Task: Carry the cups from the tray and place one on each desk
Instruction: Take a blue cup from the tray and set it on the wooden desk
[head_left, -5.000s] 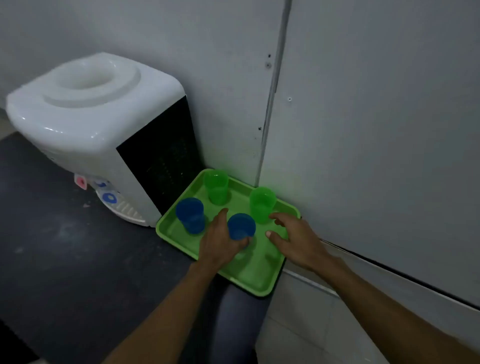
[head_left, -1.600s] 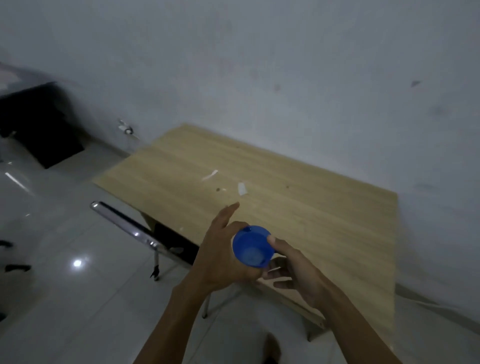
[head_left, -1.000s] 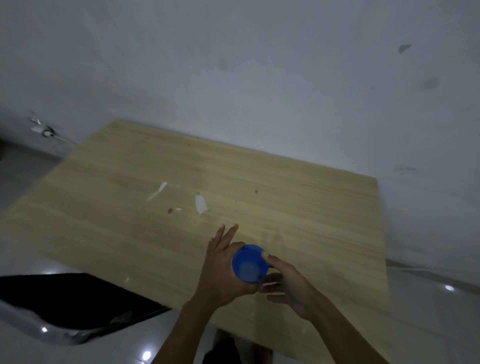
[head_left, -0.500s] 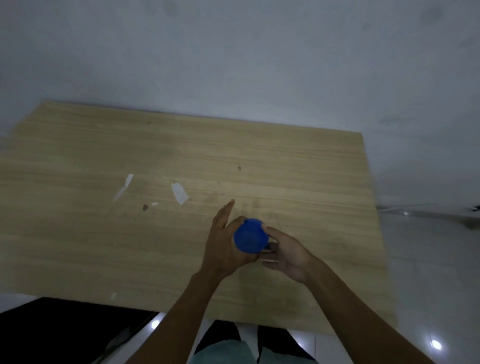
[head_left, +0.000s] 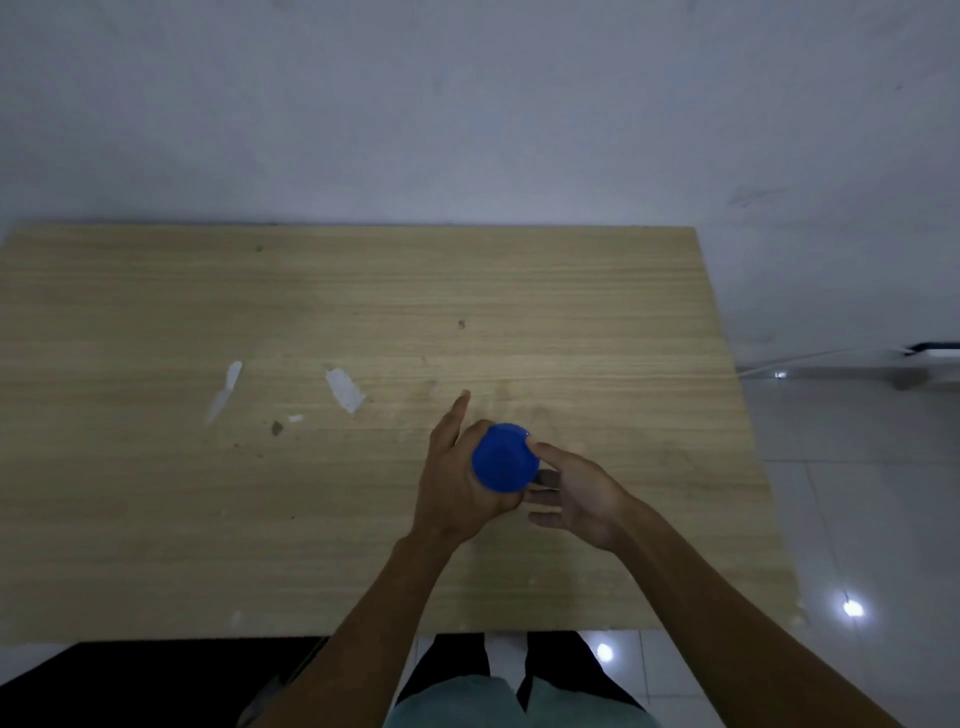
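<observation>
A blue plastic cup (head_left: 503, 457) is held over the right half of a light wooden desk (head_left: 519, 312). My left hand (head_left: 457, 480) wraps around its left side, index finger pointing out over the desk. My right hand (head_left: 574, 491) touches the cup's right side with the thumb near the rim and the fingers under it. I see the cup from above, so I cannot tell whether its base touches the desk. The tray and the other cups are out of view.
The desk stands against a grey wall (head_left: 467, 104). Pale scraps (head_left: 344, 389) and small marks lie on the desk's left half. White tiled floor (head_left: 857, 493) lies to the right. A black chair seat (head_left: 156, 680) is at the bottom left.
The view has swung from the tray by the water dispenser to this desk. I have come up square to its front edge, with the cup still in both hands, now over the desk top.
</observation>
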